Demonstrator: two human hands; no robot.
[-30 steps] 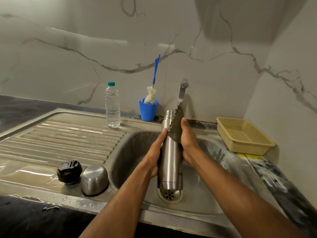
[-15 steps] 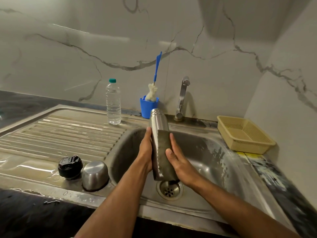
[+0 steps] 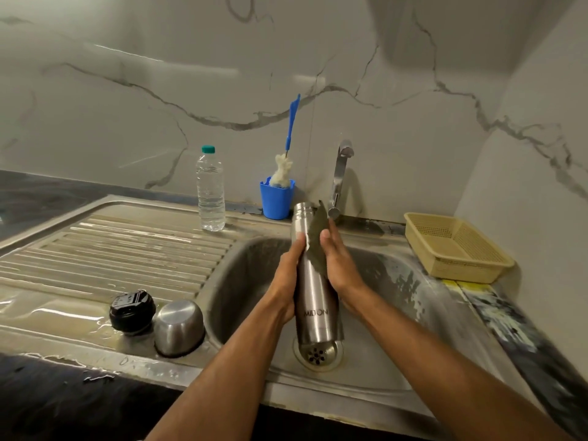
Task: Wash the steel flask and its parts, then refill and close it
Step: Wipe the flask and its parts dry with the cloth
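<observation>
Head view shows my left hand [image 3: 288,278] gripping the steel flask [image 3: 313,281] over the sink [image 3: 397,370], my right hand [image 3: 339,265] pressing a scrub pad [image 3: 318,232] on it; rinsing, refilling and closing remain.

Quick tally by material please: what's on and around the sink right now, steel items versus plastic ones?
Steel: 3, the flask body, the steel cup, the tap.
Plastic: 5, the black stopper, the water bottle, the blue holder, the blue-handled brush, the beige basket.
Total: 8.
</observation>
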